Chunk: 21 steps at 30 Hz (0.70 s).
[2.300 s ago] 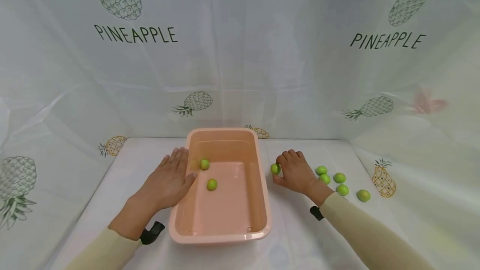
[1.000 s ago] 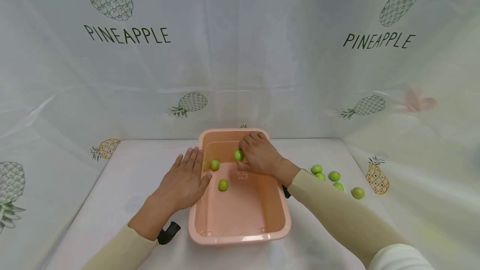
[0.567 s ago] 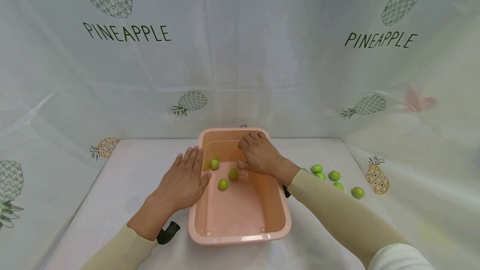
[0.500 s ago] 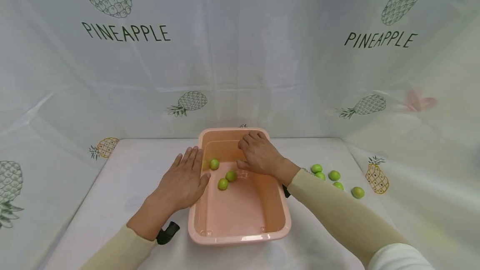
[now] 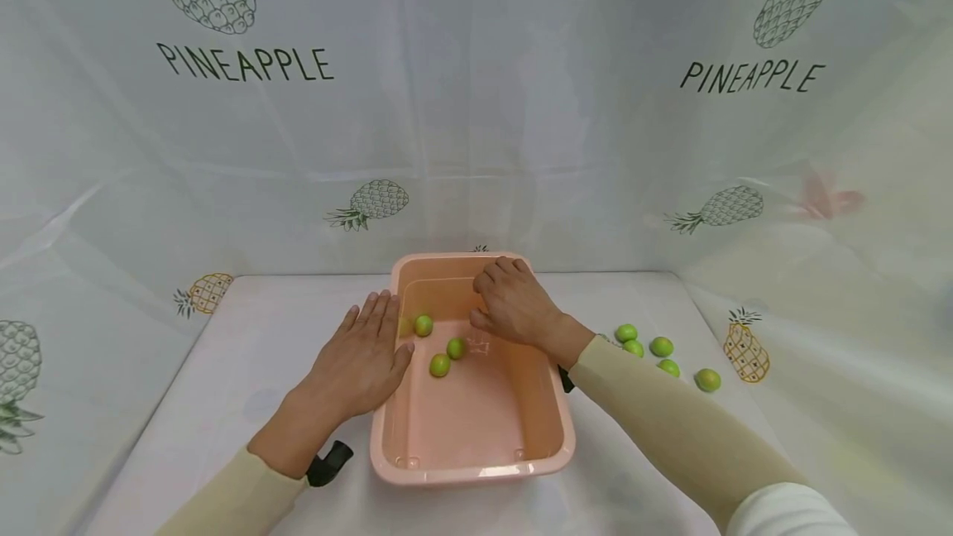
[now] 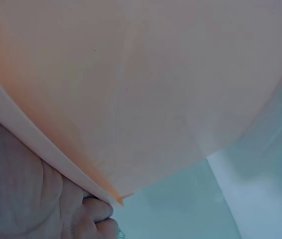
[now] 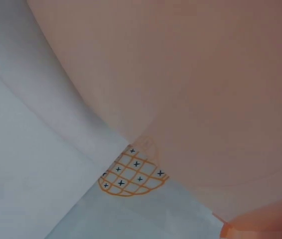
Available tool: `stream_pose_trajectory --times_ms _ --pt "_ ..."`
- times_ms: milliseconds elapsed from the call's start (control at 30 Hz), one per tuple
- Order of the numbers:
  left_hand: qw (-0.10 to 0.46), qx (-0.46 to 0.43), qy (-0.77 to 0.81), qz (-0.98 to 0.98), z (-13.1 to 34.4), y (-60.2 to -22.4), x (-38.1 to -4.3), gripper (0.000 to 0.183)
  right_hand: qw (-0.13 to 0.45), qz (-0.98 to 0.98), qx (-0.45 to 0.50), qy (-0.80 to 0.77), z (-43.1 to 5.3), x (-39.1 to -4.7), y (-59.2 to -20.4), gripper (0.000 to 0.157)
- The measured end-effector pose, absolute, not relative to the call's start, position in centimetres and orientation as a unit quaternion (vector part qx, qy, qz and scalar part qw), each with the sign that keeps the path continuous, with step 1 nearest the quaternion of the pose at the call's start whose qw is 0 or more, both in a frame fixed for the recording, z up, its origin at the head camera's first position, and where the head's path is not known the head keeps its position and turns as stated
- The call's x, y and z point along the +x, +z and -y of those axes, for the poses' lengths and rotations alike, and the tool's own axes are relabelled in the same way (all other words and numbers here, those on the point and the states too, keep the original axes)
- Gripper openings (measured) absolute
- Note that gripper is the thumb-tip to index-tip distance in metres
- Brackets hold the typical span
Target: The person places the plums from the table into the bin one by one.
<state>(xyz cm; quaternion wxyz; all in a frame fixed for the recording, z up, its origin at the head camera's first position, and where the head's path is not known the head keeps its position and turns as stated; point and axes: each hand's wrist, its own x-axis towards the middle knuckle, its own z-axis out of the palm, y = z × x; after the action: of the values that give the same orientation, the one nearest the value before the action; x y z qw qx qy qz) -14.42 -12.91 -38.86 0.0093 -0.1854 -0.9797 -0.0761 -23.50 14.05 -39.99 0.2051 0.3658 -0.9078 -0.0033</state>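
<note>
A pink plastic basin (image 5: pixel 472 470) stands on the table with three green limes inside: one by the left wall (image 5: pixel 423 326), one near the middle (image 5: pixel 457 348) and one just in front of it (image 5: pixel 440 366). My left hand (image 5: pixel 357 362) rests along the basin's left rim, fingers straight and thumb over the edge. In the left wrist view, the left palm (image 6: pixel 26 184) lies against the rim. My right hand (image 5: pixel 517 304) hovers over the basin's back right part, fingers loosely bent and apart from the thumb, nothing between them. The right wrist view shows only the basin's wall (image 7: pixel 191 99), not the fingers.
Several more limes lie on the table right of the basin, among them a front one (image 5: pixel 708 380) and a back one (image 5: pixel 626 333). The right forearm partly covers some. A pineapple-printed sheet (image 5: pixel 476 147) hangs behind the table.
My right hand carried a lime from the table into the basin and let go. The lime rolled left, beside another. Earlier, the basin and my left hand shifted to the right.
</note>
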Motion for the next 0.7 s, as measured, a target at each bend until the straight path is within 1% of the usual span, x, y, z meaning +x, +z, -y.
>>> stream_pose_trajectory --times_ms 100,200,300,367,433,533,633,700 --pt "0.008 -0.187 -0.077 0.979 12.8 -38.7 -14.4 0.074 0.228 0.906 0.356 0.017 -14.3 -23.5 -39.9 0.023" --pt "0.000 -0.184 -0.079 0.980 12.8 -38.5 -14.3 0.075 0.273 0.893 0.356 0.027 -15.1 -23.5 -39.5 0.016" --pt "-0.007 -0.182 -0.081 0.980 12.8 -38.5 -14.4 0.075 0.318 0.877 0.358 0.028 -16.6 -23.8 -39.0 0.011" --pt "-0.010 -0.179 -0.082 0.980 12.8 -38.4 -14.4 0.076 0.329 0.875 0.353 0.031 -18.1 -24.0 -38.5 0.011" --pt "-0.010 -0.178 -0.082 0.981 12.9 -38.3 -14.4 0.076 0.327 0.881 0.341 0.035 -19.9 -24.0 -38.3 0.011" --pt "-0.010 -0.178 -0.083 0.980 12.9 -38.2 -14.4 0.076 0.301 0.899 0.316 0.024 -22.8 -24.0 -38.7 0.010" --pt "-0.011 -0.182 -0.087 0.979 12.8 -38.3 -14.4 0.076 0.269 0.917 0.294 -0.003 -25.6 -23.6 -40.3 0.008" --pt "-0.012 -0.183 -0.091 0.979 12.6 -38.3 -14.4 0.076 0.248 0.925 0.285 -0.028 -27.2 -23.1 -41.8 0.012"
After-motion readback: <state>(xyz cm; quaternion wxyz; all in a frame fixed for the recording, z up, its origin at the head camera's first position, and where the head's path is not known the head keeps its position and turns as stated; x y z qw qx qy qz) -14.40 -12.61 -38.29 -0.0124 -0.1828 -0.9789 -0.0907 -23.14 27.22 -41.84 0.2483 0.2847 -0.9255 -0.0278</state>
